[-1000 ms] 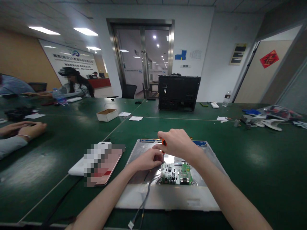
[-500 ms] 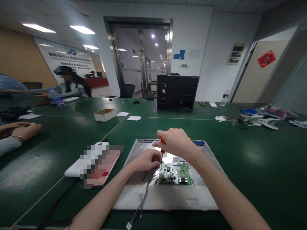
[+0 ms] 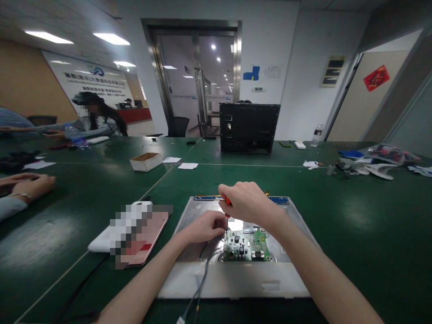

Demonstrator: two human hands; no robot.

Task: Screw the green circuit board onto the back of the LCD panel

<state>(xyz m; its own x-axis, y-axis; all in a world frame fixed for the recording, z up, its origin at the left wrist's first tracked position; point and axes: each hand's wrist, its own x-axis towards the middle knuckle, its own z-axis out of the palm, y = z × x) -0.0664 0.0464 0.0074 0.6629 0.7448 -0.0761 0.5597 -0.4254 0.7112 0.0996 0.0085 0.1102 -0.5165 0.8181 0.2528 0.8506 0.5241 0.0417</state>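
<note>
My right hand (image 3: 248,201) is wrapped around the orange-red handle of a screwdriver (image 3: 227,201), which stands upright with its shaft pointing down. The tip meets the upper left corner of a green circuit board (image 3: 248,246). Beside that tip, my left hand (image 3: 209,225) has its thumb and fingers pinched together; what they hold, if anything, is hidden. Under the board lies a flat silver display panel (image 3: 243,281) with a blue strip along its far edge. A dark cable (image 3: 205,276) with a white plug runs from the board's left side over the panel's near edge.
Left of the panel lie a white object (image 3: 101,240) and a pink phone (image 3: 145,247), both partly blurred. Farther back are an open box (image 3: 146,163), paper scraps and a black monitor casing (image 3: 249,129). Another person's hands (image 3: 33,184) are at the left; bagged parts (image 3: 391,155) lie right.
My right hand's fingers and wrist have turned slightly on the screwdriver handle. My left hand stays at the board's corner. The view has shifted a little.
</note>
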